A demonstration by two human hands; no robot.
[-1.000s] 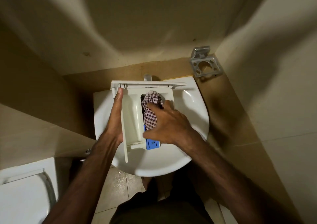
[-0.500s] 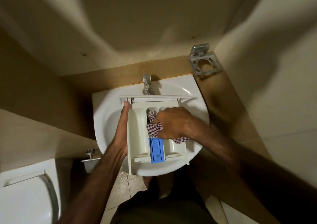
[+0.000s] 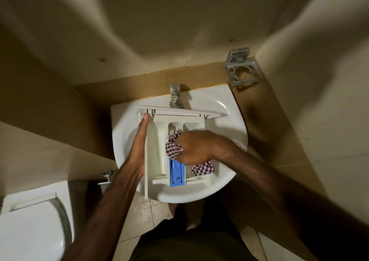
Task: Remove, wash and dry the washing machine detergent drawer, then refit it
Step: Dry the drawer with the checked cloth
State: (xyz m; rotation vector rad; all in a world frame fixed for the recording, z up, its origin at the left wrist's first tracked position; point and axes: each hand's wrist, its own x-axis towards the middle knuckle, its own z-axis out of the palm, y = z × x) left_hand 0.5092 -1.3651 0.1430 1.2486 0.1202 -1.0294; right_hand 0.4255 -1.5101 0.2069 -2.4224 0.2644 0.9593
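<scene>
We see a home bathroom: white washbasin (image 3: 229, 144) with chrome tap (image 3: 175, 96) just beyond the hands, toilet (image 3: 30, 224) left of the left hand (image 3: 137, 150), tiled floor (image 3: 143, 210) below, metal holder (image 3: 242, 72) on wall.

Drawer (image 3: 157, 146) now flat over basin, right hand (image 3: 194, 147) with cloth (image 3: 173, 147) shifted to middle compartment

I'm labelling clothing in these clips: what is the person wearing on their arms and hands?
Nothing visible: the left hand and right hand are bare, with no gloves, rings or watch showing. Both forearms are bare too, and no sleeve enters the view.
</scene>
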